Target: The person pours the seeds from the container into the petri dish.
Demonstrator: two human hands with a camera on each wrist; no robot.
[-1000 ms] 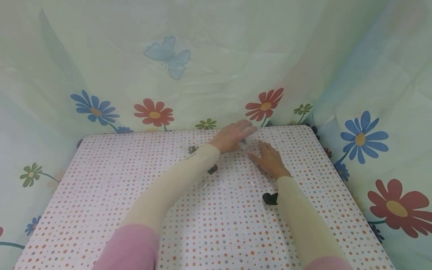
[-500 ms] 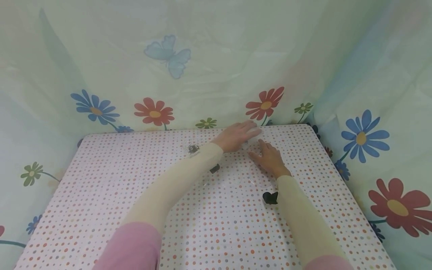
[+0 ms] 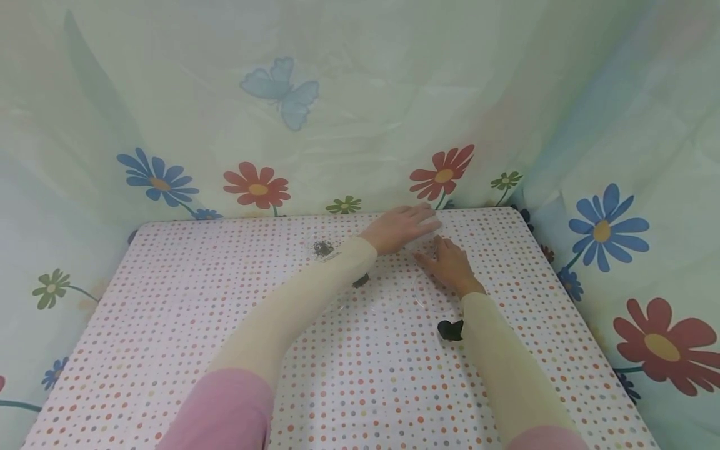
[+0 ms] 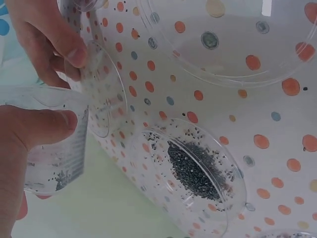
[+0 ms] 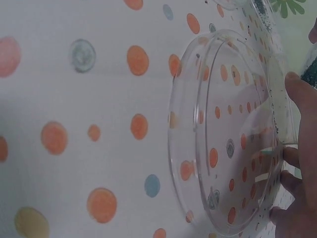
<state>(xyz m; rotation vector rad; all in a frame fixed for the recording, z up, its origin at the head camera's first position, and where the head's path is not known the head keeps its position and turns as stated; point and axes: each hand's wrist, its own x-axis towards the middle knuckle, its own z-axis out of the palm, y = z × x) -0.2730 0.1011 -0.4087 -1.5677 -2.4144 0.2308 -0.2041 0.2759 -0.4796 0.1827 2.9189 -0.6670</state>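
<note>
My left hand (image 3: 399, 229) grips a clear cup (image 4: 47, 166) with printed marks, its thumb pressed on the near wall. Small dark seeds lie in the cup, which is tilted. Beside it my right hand (image 3: 448, 267) holds the rim of a clear shallow dish (image 4: 105, 106) on the table. In the head view that dish is barely visible and the left hand hides the cup. A second clear shallow dish (image 4: 237, 181) holds a heap of dark seeds (image 4: 190, 171).
A larger clear round dish (image 5: 198, 124) lies on the dotted table (image 3: 197, 312), nearer than the hands. Black camera mounts (image 3: 450, 330) sit at the wrists. A patterned curtain (image 3: 360, 144) rises behind the table's far edge.
My left hand has shifted a little to the right, leaving more of the seed heap visible behind the forearm. The right hand has stayed almost in place.
</note>
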